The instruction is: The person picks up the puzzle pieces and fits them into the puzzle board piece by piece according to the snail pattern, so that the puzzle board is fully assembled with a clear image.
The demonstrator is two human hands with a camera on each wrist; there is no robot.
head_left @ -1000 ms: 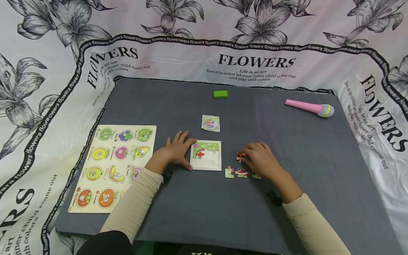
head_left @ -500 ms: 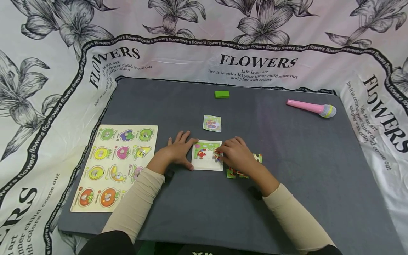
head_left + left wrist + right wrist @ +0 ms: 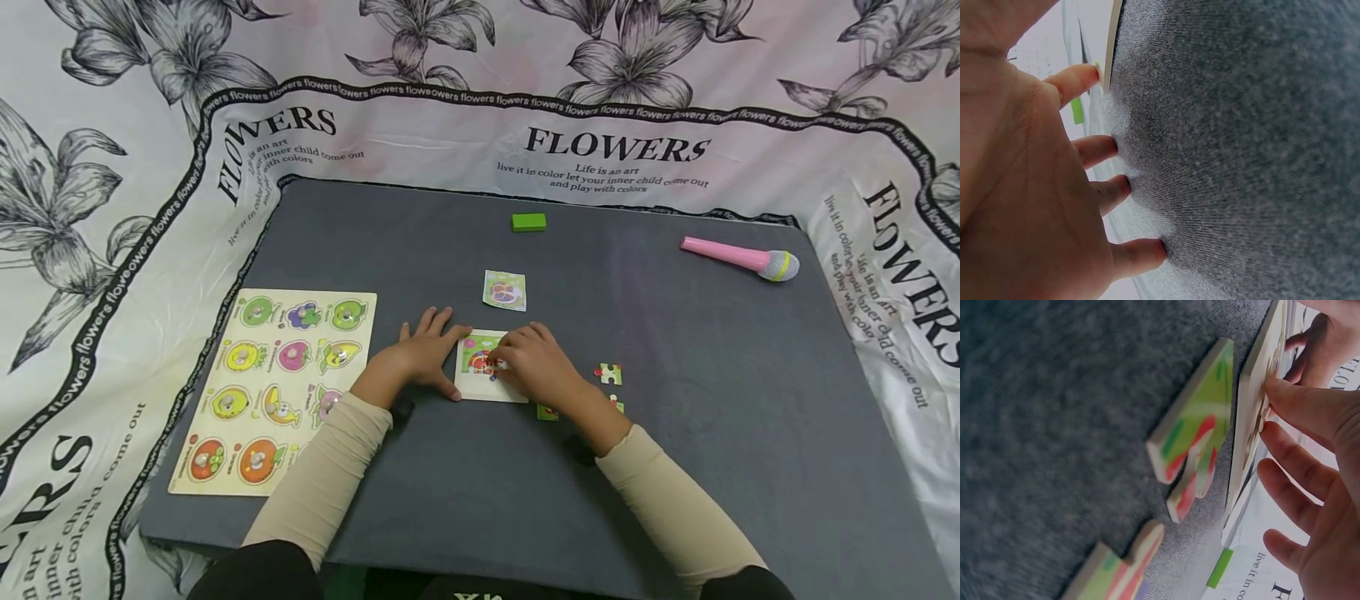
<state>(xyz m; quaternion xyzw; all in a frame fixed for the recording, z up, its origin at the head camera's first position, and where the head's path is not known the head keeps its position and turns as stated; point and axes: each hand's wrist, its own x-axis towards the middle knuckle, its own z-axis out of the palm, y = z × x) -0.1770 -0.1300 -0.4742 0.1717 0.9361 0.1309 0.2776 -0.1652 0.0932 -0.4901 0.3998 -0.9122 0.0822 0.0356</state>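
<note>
Puzzle tray (image 3: 480, 388) under the right hand (image 3: 542, 362) is cream. Loose jigsaw piece (image 3: 1204, 406) beside the grip is green, banded red.

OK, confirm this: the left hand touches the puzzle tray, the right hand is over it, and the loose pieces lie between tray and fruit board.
One slip: the head view shows the loose pieces right of the puzzle tray, with the fruit board on its left. The rest stands.

Head view looks down; close-up wrist views share the board (image 3: 480, 389).
</note>
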